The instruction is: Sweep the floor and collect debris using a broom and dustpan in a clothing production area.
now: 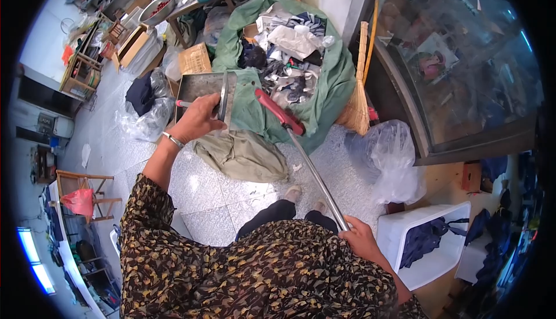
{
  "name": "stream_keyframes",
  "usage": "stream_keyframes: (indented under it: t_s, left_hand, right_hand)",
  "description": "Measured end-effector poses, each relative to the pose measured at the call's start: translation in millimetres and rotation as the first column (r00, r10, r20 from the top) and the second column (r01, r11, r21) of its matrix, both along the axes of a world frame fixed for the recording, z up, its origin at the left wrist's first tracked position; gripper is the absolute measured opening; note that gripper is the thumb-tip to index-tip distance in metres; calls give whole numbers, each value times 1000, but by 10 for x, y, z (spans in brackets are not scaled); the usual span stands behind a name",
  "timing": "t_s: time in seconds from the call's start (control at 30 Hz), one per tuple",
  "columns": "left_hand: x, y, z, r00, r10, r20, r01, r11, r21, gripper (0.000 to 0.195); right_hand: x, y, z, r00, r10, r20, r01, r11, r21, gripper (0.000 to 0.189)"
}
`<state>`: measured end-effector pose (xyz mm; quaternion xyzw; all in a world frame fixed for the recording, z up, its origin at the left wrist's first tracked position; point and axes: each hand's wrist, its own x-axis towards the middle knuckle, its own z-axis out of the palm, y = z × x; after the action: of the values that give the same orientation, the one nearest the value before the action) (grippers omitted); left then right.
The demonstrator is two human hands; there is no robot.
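Observation:
My left hand [195, 117], with a bracelet on its wrist, grips a metal dustpan [200, 83] at the near left edge of a large green sack [336, 84]. The fingers partly hide how they wrap the pan's metal strip. Low in front of my body, my right hand [361, 235] is closed around the silver pole [315, 167] of a broom. Its red head [280, 112] is raised over the sack's near rim; the bristles cannot be made out. Inside the wide-open sack lies a heap of fabric scraps, paper and plastic [295, 58].
A straw broom [357, 106] leans right of the sack, beside a glass-paned door [460, 71]. Clear plastic bags [393, 162] and a white tub [388, 236] holding dark cloth stand at right. An olive cloth [243, 156] lies before my feet. Bagged items [145, 119] and cardboard boxes [195, 58] sit left.

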<state>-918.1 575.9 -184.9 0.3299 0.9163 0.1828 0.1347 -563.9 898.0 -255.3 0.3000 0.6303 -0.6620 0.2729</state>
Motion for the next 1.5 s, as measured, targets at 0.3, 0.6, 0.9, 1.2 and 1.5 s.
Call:
stream_keyframes:
  t_s: [0.3,0.6,0.9,1.2,1.5]
  left_hand:
    - [10,-195,-512,979,-197,-56,193,979,-73,42]
    - [-144,-20,-831,928,-365,70,372,916,-152,42]
    - [-241,-15,-1568,638,-720,275,743,481,-466,32]
    - [-298,-110,-2028,633,-750,193,749,531,-396,33]
    - [-321,-269,-2021,766,-616,183,628,657,-418,36]
  right_hand:
    - [-79,-217,-246,987,129,-100,-115,983,140,52]
    - [62,-260,-325,968,228,-101,-188,934,304,56]
    - [160,-383,-252,972,235,-9,-210,885,415,56]
    - [733,-161,-114,995,69,-76,-53,979,198,53]
    - [880,-30,881,962,-269,43,265,961,86,45]
